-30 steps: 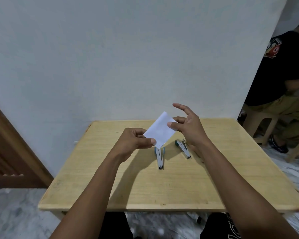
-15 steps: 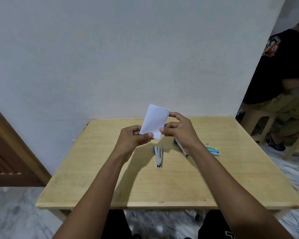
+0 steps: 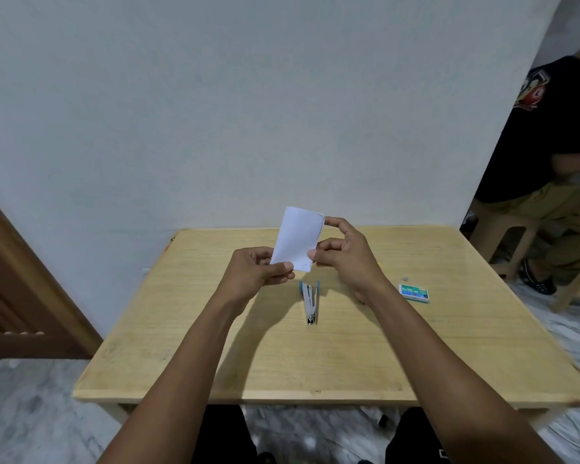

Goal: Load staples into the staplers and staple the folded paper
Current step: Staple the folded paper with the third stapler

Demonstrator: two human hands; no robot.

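paper: a folded white sheet [image 3: 298, 239] held upright in the air over the far half of the table, leaning a little to the right; its lower edge hangs above the stapler's far end, apart from it. there is a faint mark near its lower right corner.
left hand: [image 3: 255, 272] clamped on the paper's lower left corner, with the thumb on the near face and the fingers curled behind.
right hand: [image 3: 345, 256] pinching the paper's right edge, with the forefinger at the top right corner and the thumb low on the same edge; the other fingers are curled.
stapler: [image 3: 310, 299] flat on the table, blue and metal, lying lengthwise toward the camera just below the hands; neither hand touches it.
box: a small green and white staple box [image 3: 415, 293] on the table to the right of the right wrist, well apart from the stapler; a tiny grey bit lies just beyond it.
table: light wood [image 3: 449, 346], pushed against a pale wall [image 3: 248, 112].
door: brown wood [image 3: 21, 296], at the left edge.
person: in a black shirt [image 3: 556, 135], seated on a stool [image 3: 506, 239] at the far right.
floor: grey marbled [image 3: 31, 413].
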